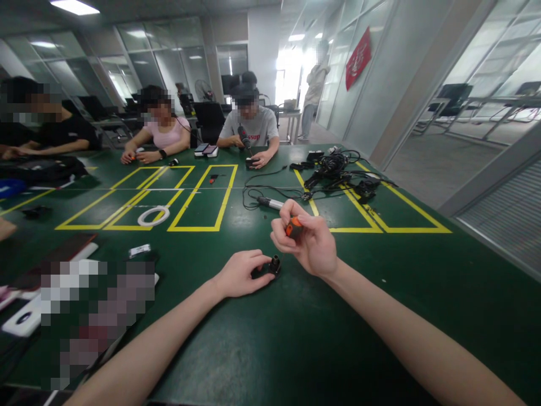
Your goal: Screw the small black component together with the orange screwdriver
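Observation:
My left hand (pixel 240 274) rests on the green table (pixel 296 327) with its fingers closed round a small black part (pixel 271 266). Just above and to the right of it, my right hand (pixel 306 241) is shut on an orange-handled tool (pixel 293 226), held upright over the black part. The tool's tip is hidden by my fingers, so I cannot tell whether it touches the part.
A grey-and-black electric screwdriver (pixel 270 203) with its cable lies just beyond my hands. A heap of black cables and devices (pixel 338 172) sits far right. A white ring (pixel 153 216) lies among the yellow floor-tape boxes. Three people sit along the far edge; phones and dark items lie at the left.

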`<state>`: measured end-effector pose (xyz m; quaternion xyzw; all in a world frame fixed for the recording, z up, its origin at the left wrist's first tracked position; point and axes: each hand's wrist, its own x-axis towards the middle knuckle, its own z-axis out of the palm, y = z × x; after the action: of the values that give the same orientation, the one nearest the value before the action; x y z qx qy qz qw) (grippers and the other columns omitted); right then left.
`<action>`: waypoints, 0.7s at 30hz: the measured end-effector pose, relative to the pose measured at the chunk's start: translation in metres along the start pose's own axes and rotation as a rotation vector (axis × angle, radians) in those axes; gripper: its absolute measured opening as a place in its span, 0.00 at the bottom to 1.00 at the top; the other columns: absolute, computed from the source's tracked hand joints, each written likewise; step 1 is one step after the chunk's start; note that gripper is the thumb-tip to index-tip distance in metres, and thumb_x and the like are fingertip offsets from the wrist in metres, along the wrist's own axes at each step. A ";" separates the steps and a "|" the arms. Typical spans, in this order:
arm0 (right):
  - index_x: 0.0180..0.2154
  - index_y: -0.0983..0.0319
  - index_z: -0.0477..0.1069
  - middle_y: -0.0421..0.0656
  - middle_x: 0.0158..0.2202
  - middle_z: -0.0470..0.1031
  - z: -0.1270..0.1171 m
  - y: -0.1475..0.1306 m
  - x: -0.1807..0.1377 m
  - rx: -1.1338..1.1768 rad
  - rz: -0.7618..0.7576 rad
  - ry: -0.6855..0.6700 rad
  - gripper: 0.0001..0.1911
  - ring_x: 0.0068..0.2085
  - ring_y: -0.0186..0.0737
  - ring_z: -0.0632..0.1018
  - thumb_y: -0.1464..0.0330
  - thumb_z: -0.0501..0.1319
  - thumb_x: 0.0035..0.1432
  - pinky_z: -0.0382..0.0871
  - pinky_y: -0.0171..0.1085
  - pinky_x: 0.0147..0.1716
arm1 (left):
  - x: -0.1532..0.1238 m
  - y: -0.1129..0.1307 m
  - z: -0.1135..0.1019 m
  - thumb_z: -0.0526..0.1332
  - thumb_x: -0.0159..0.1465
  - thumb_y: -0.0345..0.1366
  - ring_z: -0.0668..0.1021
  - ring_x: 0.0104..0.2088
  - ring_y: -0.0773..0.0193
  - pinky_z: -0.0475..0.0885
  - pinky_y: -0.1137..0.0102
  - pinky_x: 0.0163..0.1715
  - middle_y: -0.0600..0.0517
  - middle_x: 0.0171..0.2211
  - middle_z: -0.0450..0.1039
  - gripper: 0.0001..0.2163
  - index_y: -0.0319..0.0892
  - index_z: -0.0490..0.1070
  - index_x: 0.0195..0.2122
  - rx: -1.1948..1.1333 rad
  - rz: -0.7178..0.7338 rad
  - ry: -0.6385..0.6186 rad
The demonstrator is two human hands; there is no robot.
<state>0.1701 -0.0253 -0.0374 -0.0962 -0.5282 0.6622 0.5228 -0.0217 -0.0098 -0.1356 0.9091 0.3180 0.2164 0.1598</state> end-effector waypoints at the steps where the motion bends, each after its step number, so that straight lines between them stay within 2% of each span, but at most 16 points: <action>1: 0.32 0.58 0.62 0.31 0.19 0.59 0.000 0.000 0.000 -0.011 0.005 0.004 0.13 0.18 0.30 0.53 0.58 0.59 0.63 0.46 0.31 0.19 | 0.000 0.000 0.000 0.64 0.68 0.42 0.73 0.28 0.66 0.65 0.72 0.30 0.55 0.29 0.70 0.09 0.44 0.77 0.43 -0.001 -0.003 -0.001; 4: 0.28 0.60 0.65 0.34 0.20 0.62 0.000 0.000 0.002 -0.051 0.007 -0.001 0.17 0.19 0.30 0.56 0.56 0.60 0.64 0.48 0.32 0.19 | 0.000 0.000 0.000 0.63 0.68 0.42 0.72 0.28 0.66 0.64 0.72 0.30 0.55 0.29 0.70 0.09 0.44 0.77 0.44 -0.010 -0.007 -0.002; 7: 0.23 0.60 0.63 0.34 0.18 0.57 0.000 0.001 0.002 -0.049 0.005 0.001 0.22 0.19 0.30 0.54 0.56 0.58 0.66 0.47 0.32 0.18 | 0.000 0.000 0.000 0.63 0.68 0.43 0.72 0.28 0.66 0.64 0.72 0.29 0.55 0.29 0.70 0.09 0.44 0.77 0.43 -0.013 -0.006 -0.001; 12: 0.29 0.59 0.63 0.30 0.17 0.53 0.002 0.004 -0.002 -0.001 -0.012 -0.007 0.16 0.18 0.29 0.48 0.56 0.57 0.64 0.44 0.31 0.19 | 0.000 0.000 0.001 0.63 0.68 0.42 0.72 0.29 0.66 0.64 0.72 0.29 0.54 0.30 0.71 0.09 0.43 0.76 0.43 -0.019 -0.003 0.002; 17: 0.33 0.57 0.60 0.29 0.17 0.58 0.003 0.002 -0.003 -0.023 0.012 -0.027 0.11 0.18 0.30 0.51 0.59 0.58 0.62 0.47 0.30 0.19 | 0.000 -0.001 0.001 0.62 0.69 0.43 0.73 0.29 0.66 0.66 0.72 0.31 0.53 0.32 0.73 0.10 0.43 0.76 0.43 -0.021 -0.015 -0.014; 21: 0.33 0.59 0.65 0.34 0.20 0.67 0.003 0.000 -0.001 -0.074 0.042 -0.082 0.12 0.19 0.31 0.60 0.58 0.60 0.64 0.54 0.32 0.20 | -0.001 -0.002 0.003 0.63 0.68 0.42 0.74 0.29 0.66 0.67 0.72 0.31 0.53 0.32 0.73 0.10 0.43 0.77 0.45 -0.019 -0.014 0.003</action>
<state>0.1689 -0.0282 -0.0363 -0.0994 -0.5709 0.6565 0.4828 -0.0215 -0.0091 -0.1395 0.9050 0.3226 0.2199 0.1693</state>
